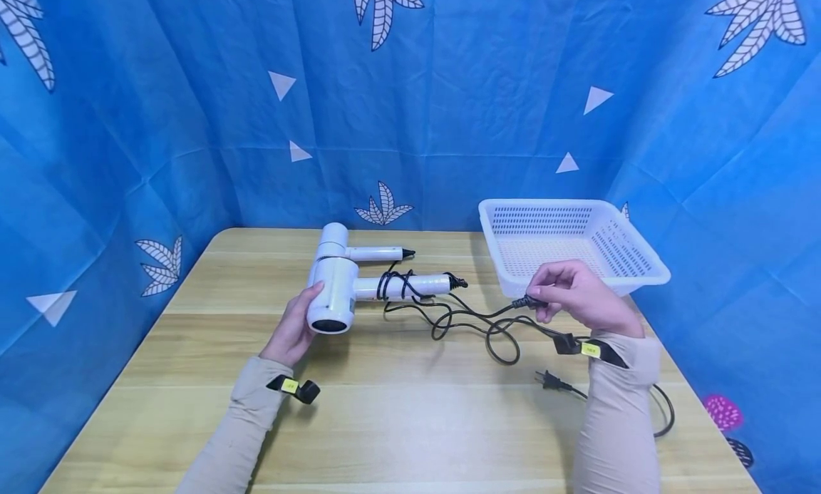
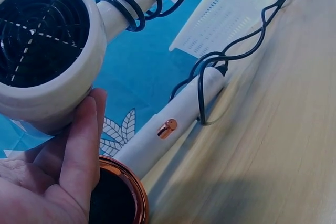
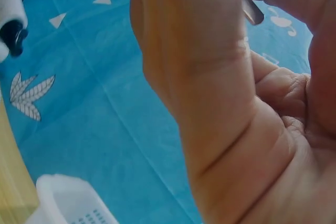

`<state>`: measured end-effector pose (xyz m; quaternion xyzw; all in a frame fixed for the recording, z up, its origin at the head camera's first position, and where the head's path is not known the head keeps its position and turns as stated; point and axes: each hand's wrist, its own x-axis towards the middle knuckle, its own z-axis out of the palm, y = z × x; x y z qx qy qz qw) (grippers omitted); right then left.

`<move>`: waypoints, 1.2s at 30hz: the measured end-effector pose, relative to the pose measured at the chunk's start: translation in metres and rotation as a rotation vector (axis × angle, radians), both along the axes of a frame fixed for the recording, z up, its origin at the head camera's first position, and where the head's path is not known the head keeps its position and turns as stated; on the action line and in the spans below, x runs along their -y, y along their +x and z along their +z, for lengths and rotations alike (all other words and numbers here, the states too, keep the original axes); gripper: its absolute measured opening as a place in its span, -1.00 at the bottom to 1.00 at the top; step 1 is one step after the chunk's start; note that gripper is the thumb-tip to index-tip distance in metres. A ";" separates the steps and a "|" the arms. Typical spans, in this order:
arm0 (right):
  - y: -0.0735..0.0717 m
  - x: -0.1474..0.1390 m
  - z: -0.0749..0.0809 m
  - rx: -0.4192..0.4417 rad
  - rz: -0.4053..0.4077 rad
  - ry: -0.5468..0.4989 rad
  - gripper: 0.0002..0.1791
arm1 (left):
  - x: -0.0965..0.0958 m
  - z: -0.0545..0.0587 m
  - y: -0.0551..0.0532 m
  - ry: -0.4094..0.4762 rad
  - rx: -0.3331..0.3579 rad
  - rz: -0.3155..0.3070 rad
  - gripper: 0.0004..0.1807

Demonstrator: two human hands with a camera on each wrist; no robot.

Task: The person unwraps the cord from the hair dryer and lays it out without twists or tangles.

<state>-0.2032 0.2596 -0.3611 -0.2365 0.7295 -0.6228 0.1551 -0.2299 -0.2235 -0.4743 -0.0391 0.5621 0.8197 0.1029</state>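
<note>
My left hand [image 1: 296, 328] grips the body of a white hair dryer [image 1: 335, 294] from its left side. Black cord is wound in loops round that dryer's handle, and its dark round grille [image 2: 42, 35] shows in the left wrist view. Behind it lies a second white hair dryer [image 1: 375, 254], with a copper ring [image 2: 140, 192] and a copper button [image 2: 167, 128]. My right hand [image 1: 580, 294] pinches a black plug [image 1: 529, 302] over the right of the table. In the right wrist view a metal prong [image 3: 253, 11] shows between the fingers.
A white slotted basket [image 1: 507, 276] stands at the back right, just behind my right hand. Tangled black cord [image 1: 442, 326] runs between the dryers and that hand. Another two-pin plug [image 1: 551, 381] lies on the wooden table [image 1: 410, 423]. Blue curtain [image 1: 449, 109] surrounds the table's back and sides.
</note>
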 end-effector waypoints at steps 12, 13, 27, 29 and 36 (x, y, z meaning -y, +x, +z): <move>-0.007 -0.005 -0.008 0.041 -0.086 0.113 -0.94 | -0.001 0.002 0.002 0.016 -0.008 -0.006 -0.74; -0.007 -0.006 -0.009 0.041 -0.094 0.121 -0.93 | -0.001 0.002 0.002 0.016 -0.009 -0.006 -0.74; -0.015 -0.019 -0.018 0.065 -0.264 0.192 -0.77 | -0.002 0.001 0.003 0.002 -0.010 -0.008 -0.76; -0.016 -0.021 -0.018 0.068 -0.294 0.188 -0.77 | -0.002 0.001 0.003 -0.002 -0.013 -0.015 -0.76; -0.017 -0.023 -0.018 0.045 -0.374 0.142 -0.79 | -0.002 0.001 0.003 -0.024 -0.022 -0.040 -0.74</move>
